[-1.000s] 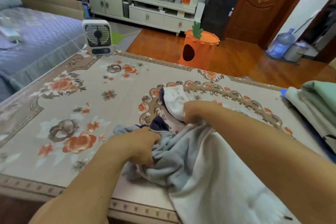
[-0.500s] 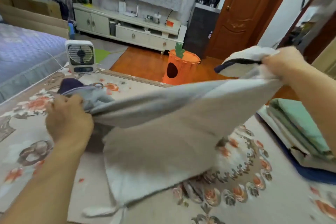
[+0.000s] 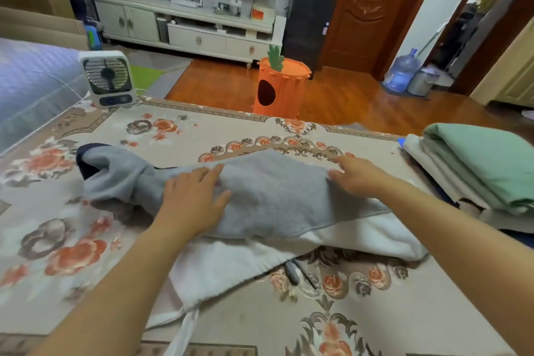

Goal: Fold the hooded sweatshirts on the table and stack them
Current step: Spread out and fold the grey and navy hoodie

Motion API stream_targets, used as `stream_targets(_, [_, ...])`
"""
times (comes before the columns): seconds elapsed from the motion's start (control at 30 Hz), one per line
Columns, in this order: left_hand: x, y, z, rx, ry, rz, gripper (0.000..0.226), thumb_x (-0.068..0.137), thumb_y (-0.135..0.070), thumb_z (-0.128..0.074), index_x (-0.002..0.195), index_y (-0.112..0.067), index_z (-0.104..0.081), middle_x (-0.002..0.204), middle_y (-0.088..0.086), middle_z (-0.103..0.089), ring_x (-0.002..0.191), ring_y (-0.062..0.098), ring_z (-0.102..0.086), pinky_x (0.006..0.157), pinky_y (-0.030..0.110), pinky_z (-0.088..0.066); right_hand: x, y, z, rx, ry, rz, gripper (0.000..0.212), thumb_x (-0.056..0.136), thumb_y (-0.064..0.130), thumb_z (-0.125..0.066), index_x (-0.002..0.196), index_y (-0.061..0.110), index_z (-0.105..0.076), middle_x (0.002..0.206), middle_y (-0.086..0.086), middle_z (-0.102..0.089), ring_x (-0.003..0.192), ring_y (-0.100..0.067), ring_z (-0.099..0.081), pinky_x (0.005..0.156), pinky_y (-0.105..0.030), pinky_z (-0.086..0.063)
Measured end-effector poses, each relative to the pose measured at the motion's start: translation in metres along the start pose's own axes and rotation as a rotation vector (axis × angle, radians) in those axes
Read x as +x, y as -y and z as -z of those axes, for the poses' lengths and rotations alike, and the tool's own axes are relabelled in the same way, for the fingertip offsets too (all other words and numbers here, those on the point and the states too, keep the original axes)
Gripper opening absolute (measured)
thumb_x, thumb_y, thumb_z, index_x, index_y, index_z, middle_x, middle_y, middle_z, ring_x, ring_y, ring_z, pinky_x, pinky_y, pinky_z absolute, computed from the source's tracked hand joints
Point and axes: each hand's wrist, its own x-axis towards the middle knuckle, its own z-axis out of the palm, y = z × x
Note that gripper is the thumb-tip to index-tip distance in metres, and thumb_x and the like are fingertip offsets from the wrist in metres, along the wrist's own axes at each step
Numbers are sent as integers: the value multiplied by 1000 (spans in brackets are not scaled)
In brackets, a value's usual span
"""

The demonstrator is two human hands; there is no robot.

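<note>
Head view shows a grey-and-white fleece hooded sweatshirt [image 3: 277, 196] lying roughly spread on the floral-clothed table [image 3: 404, 312], not yet folded. The left hand [image 3: 192, 199] and right hand [image 3: 357, 176] press it with flat, released fingers, grasping nothing. A stack of folded green and cream garments [image 3: 485, 165] sits at the right, so part of the job looks done.

Left hand [image 3: 193, 199] flat, fingers spread, right hand [image 3: 357, 176] flat, both arms extended forward

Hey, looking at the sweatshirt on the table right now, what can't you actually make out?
- Grey and white sweatshirt, head view: its sleeves and front are folded under.
- Folded stack: cut off by the right edge.
- Small dark object beside the hem: too small to identify.
</note>
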Motion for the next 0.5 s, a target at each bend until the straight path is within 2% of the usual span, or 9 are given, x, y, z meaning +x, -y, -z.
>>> stream_targets(0.07, [-1, 5, -8, 86, 150, 90, 59, 99, -54, -43, 153, -31, -32, 148, 8, -46, 132, 35, -44, 103, 47, -39, -3, 10, -13, 61, 128, -50, 57, 104, 48, -42, 149, 12, -42, 151, -11, -46, 136, -34, -44, 109, -41, -35])
stream_targets(0.1, [-1, 8, -9, 102, 212, 92, 48, 100, -48, -47, 144, -30, -41, 142, 9, -49, 127, 35, -47, 98, 46, -41, -2, 8, -18, 97, 164, -58, 53, 104, 47, -44, 140, 8, -51, 140, -14, -55, 129, -35, -50, 102, -40, -40])
stream_targets(0.17, [-2, 12, -7, 90, 238, 84, 15, 100, -30, -49, 115, -30, -52, 126, 6, -59, 109, 30, -55, 85, 41, -42, -5, 7, -21, 176, 88, 16, 36, 103, 38, -52, 102, 5, -67, 96, -13, -66, 98, -35, -60, 75, -37, -42])
stream_targets(0.23, [-4, 14, 0, 93, 273, 50, 13, 98, -17, -47, 96, -29, -49, 111, 0, -63, 97, 25, -56, 81, 37, -42, -12, 3, -15, 232, -198, 104, 28, 100, 27, -59, 81, 7, -65, 78, -8, -59, 84, -32, -56, 66, -36, -37])
stream_targets(0.33, [-17, 14, 24, 115, 472, -48, 13, 93, -16, -51, 89, -28, -56, 98, -6, -61, 91, 18, -57, 78, 29, -44, -53, 1, -9, 265, -769, 435, 11, 94, 7, -65, 88, 2, -73, 85, -9, -58, 83, -29, -52, 69, -38, -40])
stream_targets(0.37, [-23, 17, 28, 96, 527, -70, 9, 92, -21, -55, 87, -24, -61, 91, -8, -63, 85, 16, -58, 76, 27, -45, -75, -1, -14, 207, -854, 572, 12, 93, 3, -63, 87, 2, -73, 84, -10, -58, 80, -29, -50, 66, -37, -39])
stream_targets(0.4, [-32, 22, 34, 61, 572, -75, 14, 91, -27, -56, 84, -20, -66, 82, -8, -66, 77, 14, -58, 73, 27, -46, -94, -7, -26, 120, -840, 711, 14, 92, 2, -61, 84, 4, -73, 83, -10, -57, 78, -27, -50, 63, -36, -39])
stream_targets(0.43, [-42, 26, 39, -8, 610, -55, 23, 92, -33, -57, 81, -17, -69, 75, -7, -68, 68, 12, -58, 70, 27, -47, -112, -17, -43, 25, -721, 813, 17, 90, 2, -59, 83, 9, -72, 83, -8, -58, 77, -26, -50, 61, -36, -39])
stream_targets(0.5, [-57, 25, 51, -219, 553, 19, 35, 96, -41, -56, 76, -17, -73, 67, -5, -71, 57, 10, -58, 63, 25, -49, -138, -46, -80, -123, -318, 892, 19, 89, 6, -61, 92, 21, -73, 88, 1, -61, 79, -20, -53, 64, -35, -45])
